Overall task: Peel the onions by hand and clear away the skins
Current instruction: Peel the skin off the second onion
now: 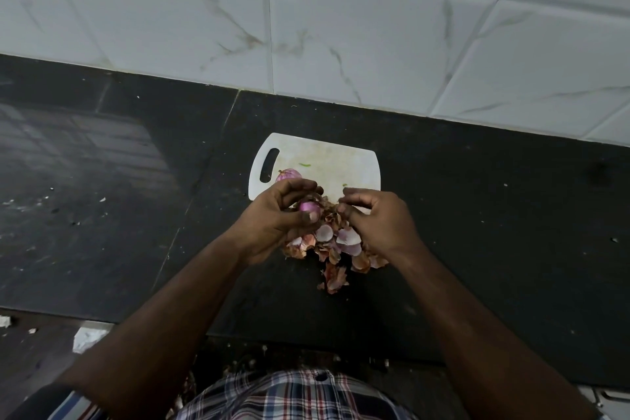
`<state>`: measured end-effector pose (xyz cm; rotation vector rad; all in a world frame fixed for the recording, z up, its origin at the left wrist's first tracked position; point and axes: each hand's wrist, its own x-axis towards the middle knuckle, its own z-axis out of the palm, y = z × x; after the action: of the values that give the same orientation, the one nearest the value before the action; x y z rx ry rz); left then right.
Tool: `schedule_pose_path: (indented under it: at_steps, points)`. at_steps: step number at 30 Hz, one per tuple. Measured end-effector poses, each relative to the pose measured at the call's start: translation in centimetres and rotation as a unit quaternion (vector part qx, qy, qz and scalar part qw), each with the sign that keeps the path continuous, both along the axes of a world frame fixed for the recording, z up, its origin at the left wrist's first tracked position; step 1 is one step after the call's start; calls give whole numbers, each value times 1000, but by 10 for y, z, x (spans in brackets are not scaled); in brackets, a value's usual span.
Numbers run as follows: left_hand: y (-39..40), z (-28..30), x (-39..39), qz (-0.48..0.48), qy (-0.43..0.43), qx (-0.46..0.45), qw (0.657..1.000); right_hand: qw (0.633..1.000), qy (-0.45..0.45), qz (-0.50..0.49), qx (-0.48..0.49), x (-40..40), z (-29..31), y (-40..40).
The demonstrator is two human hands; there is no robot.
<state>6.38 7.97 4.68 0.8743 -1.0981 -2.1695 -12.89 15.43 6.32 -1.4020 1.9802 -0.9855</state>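
1. The left hand (279, 211) is gripping a small purple onion (308, 206), its fingers (300, 185) curling over the top of the bulb and the thumb pressing on the near side.
2. The onion is sitting just above the near edge of the white cutting board (327, 164), over the heap of skins (335, 245); whether it is touching anything below cannot be told.
3. The right hand (378, 218) is hovering just beside the onion, its fingers (361, 196) curling inward and narrow, pinching at a brown papery strip of skin that is hanging between the two hands. Whether that strip is still joined to the bulb cannot be told.
4. A second onion (289, 174), pale purple and partly hidden behind the left hand, is lying on the cutting board near its handle slot (269, 165).
5. The heap of skins, brown flakes mixed with pale pink-and-white curved pieces, is lying on the dark bench (136, 181) at the board's near edge, partly under both hands, with a small trail reaching toward the person.
6. Two tiny green scraps (304, 165) are lying on the board's bare surface.
7. The board is lying flat on the bench, close to a wall of white marbled tiles (341, 27).
8. Small pale specks are scattering across the bench on both sides.
9. A checked shirt (289, 395) is showing at the bottom edge, with both bare forearms reaching forward from it.
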Motion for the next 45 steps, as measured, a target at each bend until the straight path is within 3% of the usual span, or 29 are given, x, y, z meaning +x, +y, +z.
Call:
schedule_pose_path:
  at_steps: [4, 8, 18, 38, 45]
  points:
    - [2, 7, -2, -16, -87, -91, 992, 997, -30, 65, -29, 2, 13, 0]
    - [2, 14, -2, -30, -97, -128, 987, 992, -15, 123, -36, 8, 24, -3]
    - [5, 12, 2, -1, -51, -102, 994, 995, -7, 97, -34, 9, 21, -6]
    - [-1, 11, 0, -1, -131, -196, 972, 987, 95, 111, -61, 23, 26, -9]
    - [-1, 13, 3, 3, -73, -126, 989, 990, 96, 95, -37, 19, 22, -10]
